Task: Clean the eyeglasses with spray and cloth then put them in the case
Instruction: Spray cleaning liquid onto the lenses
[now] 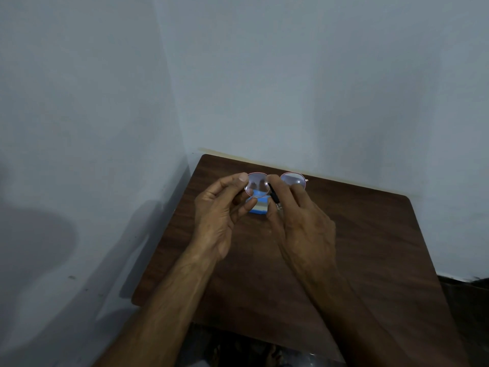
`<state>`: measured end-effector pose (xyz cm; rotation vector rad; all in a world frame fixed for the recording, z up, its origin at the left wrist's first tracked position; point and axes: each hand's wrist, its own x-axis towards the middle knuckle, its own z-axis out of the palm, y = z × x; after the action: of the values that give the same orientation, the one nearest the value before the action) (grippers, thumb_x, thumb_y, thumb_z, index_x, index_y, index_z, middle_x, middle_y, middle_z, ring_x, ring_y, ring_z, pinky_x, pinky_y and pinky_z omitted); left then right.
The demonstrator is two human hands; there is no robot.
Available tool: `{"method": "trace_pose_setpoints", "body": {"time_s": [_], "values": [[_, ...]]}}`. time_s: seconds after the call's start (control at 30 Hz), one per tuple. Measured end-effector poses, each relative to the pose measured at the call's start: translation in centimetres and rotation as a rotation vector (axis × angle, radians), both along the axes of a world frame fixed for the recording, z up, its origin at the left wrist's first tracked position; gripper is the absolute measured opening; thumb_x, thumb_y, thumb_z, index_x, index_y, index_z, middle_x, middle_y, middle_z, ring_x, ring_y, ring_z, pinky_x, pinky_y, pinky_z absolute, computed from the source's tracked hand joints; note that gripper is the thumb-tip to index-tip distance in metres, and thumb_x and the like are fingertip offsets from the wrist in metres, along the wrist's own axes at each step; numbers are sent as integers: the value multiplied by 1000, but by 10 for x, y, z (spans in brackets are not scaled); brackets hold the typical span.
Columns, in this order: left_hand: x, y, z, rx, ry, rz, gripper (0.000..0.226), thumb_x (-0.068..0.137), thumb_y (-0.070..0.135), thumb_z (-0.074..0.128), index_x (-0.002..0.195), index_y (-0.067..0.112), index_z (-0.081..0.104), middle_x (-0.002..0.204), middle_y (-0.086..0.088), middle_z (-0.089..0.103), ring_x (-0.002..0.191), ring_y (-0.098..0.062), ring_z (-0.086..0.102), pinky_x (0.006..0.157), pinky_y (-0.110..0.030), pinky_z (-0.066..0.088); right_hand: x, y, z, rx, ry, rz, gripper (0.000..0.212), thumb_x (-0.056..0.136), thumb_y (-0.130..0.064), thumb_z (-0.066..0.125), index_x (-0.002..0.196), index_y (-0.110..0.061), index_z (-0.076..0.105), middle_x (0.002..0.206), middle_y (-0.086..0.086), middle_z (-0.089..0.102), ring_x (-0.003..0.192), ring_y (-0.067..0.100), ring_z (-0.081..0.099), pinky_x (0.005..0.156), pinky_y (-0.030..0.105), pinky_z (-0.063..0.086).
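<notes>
One pair of eyeglasses (256, 185): round clear lenses in a thin pinkish metal rim, the glass catching pale glare. The pair is held in the air above the far middle of the desk, lenses upright and turned toward the wearer of the camera. One black temple arm (272, 193), slim and straight, slants down behind the left lens. The other temple is not visible.

Left hand (219, 213): fingers (239, 178) pinch the outer edge of the left lens, thumb on top, the others curled below and behind.

Right hand (304, 221): fingers are closed around the bridge and the inner edge of the right lens, covering the bridge and the lower part of that lens.

One small blue block-shaped item (258, 210), with a beige band across it: it lies on the desk directly under the eyeglasses. It is partly hidden by both hands and seen in part through the left lens. Whether it is a case, a cloth or something else cannot be told.

Desk (370, 234): dark brown wood-grain top, matt, with rounded corners, set into the corner of the room.

Walls (291, 75): pale blue-grey, smooth, with soft shadows at left.

Both forearms are bare. Below the near desk edge the view is dim and unreadable.
</notes>
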<state>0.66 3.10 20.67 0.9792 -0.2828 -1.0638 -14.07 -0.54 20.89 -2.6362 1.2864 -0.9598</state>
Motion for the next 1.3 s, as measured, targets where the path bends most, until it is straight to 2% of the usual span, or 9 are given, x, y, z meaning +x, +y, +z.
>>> {"method": "trace_pose_setpoints", "body": {"time_s": [0.13,0.27,0.4,0.57,0.8,0.97,1.07,1.2,1.3], "values": [[3,0,-2,-1,6,6,17,92,12,75,108,6,78,109,-14,76,105,-30,70,73,-29,65,1,0,0,-7,-12,-37,53,96,-28,61,146,-26,44,124,7,67,80,21,70,53,29,50],[2,1,-4,7,4,7,17,93,10,74,109,5,77,107,-14,77,105,-31,69,72,-29,65,0,0,1,14,-11,-47,52,101,-33,51,151,-31,36,134,7,63,89,22,71,55,37,59],[-1,0,-6,28,4,4,14,94,10,74,107,7,78,104,-12,78,101,-28,71,73,-30,66,1,1,3,11,-45,-44,44,103,-36,47,146,-29,38,128,6,65,84,22,71,54,38,60],[-2,0,-5,26,35,0,9,92,9,75,97,12,81,100,-12,78,94,-24,72,70,-28,64,-2,2,2,66,-146,-59,52,102,-44,38,153,-36,33,128,1,65,89,19,71,56,42,62],[3,1,-4,50,51,-9,22,77,20,80,98,14,80,100,-8,79,91,-18,74,67,-26,64,-24,-4,-7,92,-204,-95,57,103,-39,44,159,-37,29,120,0,63,89,16,67,58,43,61],[1,0,-4,65,51,-24,9,88,13,77,97,14,80,95,-5,79,86,-13,74,66,-25,64,-34,-7,-19,71,-124,-117,48,107,-34,52,153,-31,40,113,-1,61,83,9,59,58,30,54],[-1,0,-4,73,43,-31,10,90,12,75,99,13,80,95,-5,79,83,-12,74,66,-24,63,-37,-9,-25,72,-119,-144,45,105,-34,57,148,-32,44,114,-1,63,85,13,64,59,32,56],[0,-1,-5,79,32,-29,11,90,12,75,100,13,79,94,-4,80,84,-12,75,65,-24,63,-39,-15,-26,116,-155,-173,57,102,-30,65,151,-38,36,120,-1,63,86,16,67,62,38,59],[1,-1,-5,82,26,-28,11,91,12,74,100,13,79,93,-3,80,83,-12,75,66,-24,63,-41,-16,-25,83,-161,-143,55,102,-26,66,149,-35,38,118,1,65,86,17,68,62,35,58]]}}
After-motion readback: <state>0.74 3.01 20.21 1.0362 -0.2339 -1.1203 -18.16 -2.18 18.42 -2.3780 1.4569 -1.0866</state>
